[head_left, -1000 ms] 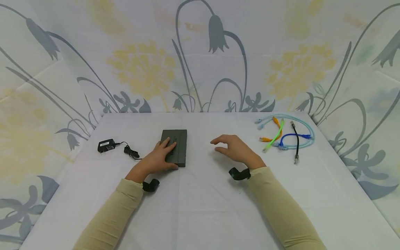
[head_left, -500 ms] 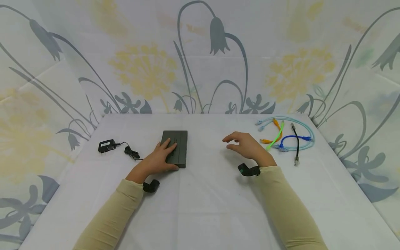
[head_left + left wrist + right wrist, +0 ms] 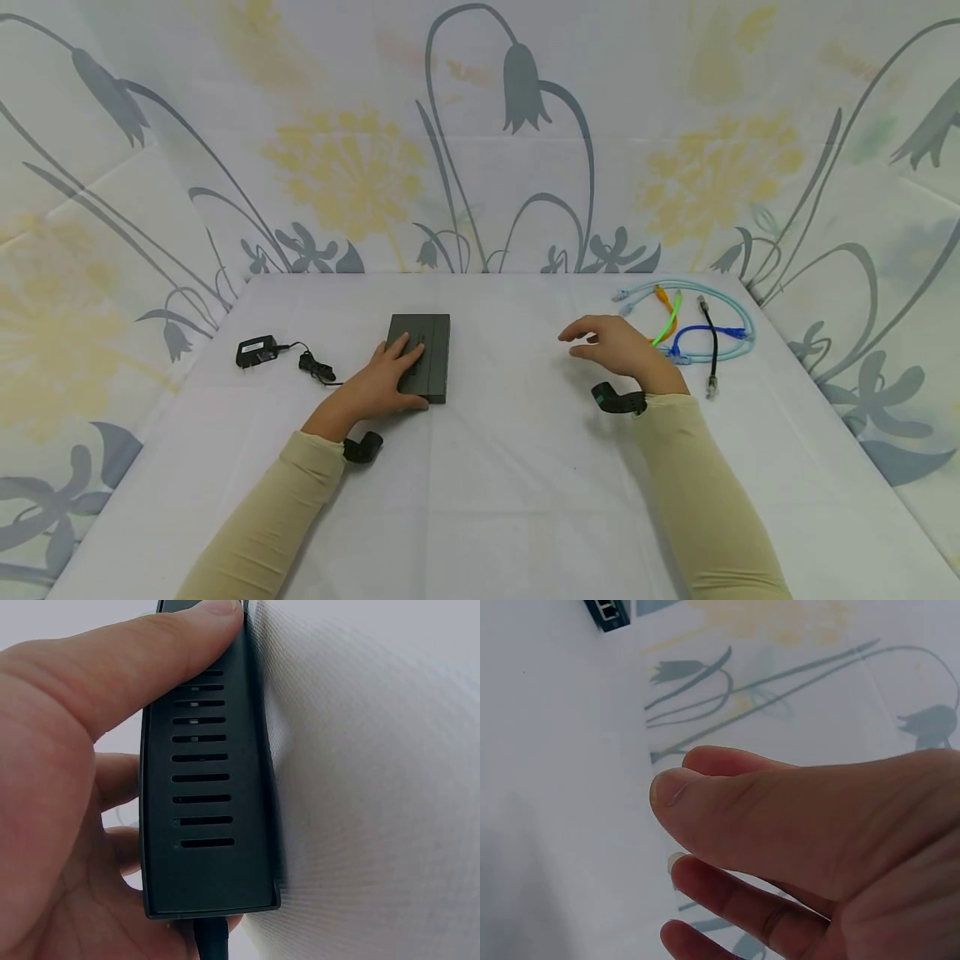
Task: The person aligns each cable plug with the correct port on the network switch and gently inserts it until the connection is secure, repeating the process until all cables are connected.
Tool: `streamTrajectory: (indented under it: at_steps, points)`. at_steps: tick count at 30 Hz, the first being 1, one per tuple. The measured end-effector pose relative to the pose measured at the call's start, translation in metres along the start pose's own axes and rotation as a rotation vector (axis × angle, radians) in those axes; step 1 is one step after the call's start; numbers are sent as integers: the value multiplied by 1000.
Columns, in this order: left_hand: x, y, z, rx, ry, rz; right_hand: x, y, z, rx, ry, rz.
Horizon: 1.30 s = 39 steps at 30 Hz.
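Note:
A dark grey network switch (image 3: 437, 342) lies flat on the white-covered table, left of the middle. My left hand (image 3: 377, 383) rests on it, fingers spread over the top and thumb along the near side. In the left wrist view, the thumb (image 3: 176, 641) crosses the slotted side of the switch (image 3: 202, 877). A corner with ports (image 3: 609, 611) peeks in at the upper left of the right wrist view. Fingers loosely bent and holding nothing, my right hand (image 3: 618, 346) hovers over the table just left of the cables, hiding part of the orange and green ones.
At the right lie several network cables: light blue (image 3: 738, 300), orange (image 3: 662, 295), green (image 3: 670, 318), blue (image 3: 693, 325) and black (image 3: 708, 321). A black power adapter (image 3: 257, 351) with a bundled cord (image 3: 315, 365) lies left of the switch. Flowered cloth (image 3: 480, 167) hangs behind the table.
My right hand has moved right, from the middle of the table toward the cables, and now covers parts of them. The left hand stays on the network switch.

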<state>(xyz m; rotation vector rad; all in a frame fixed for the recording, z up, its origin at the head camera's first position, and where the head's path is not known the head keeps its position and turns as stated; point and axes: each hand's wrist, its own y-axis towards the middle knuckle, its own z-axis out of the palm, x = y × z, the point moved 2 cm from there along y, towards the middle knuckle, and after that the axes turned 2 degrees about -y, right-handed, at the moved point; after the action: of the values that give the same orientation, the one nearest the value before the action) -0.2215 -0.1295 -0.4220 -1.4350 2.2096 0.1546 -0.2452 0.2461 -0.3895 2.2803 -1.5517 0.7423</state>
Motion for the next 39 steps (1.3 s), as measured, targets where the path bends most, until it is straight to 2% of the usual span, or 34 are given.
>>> streamTrajectory:
  at_steps: [6, 20, 31, 39]
  points:
    - [0, 0, 0, 8, 6, -5, -8, -7, -10, 6, 7, 49]
    - [1, 1, 1, 3, 8, 1, -30, -20, -32, 9, -59, 141]
    - [1, 1, 1, 3, 8, 1, -45, -28, -40, -1, -65, 157]
    - [0, 1, 1, 2, 17, 1, -49, -33, -43, 32, -71, 229]
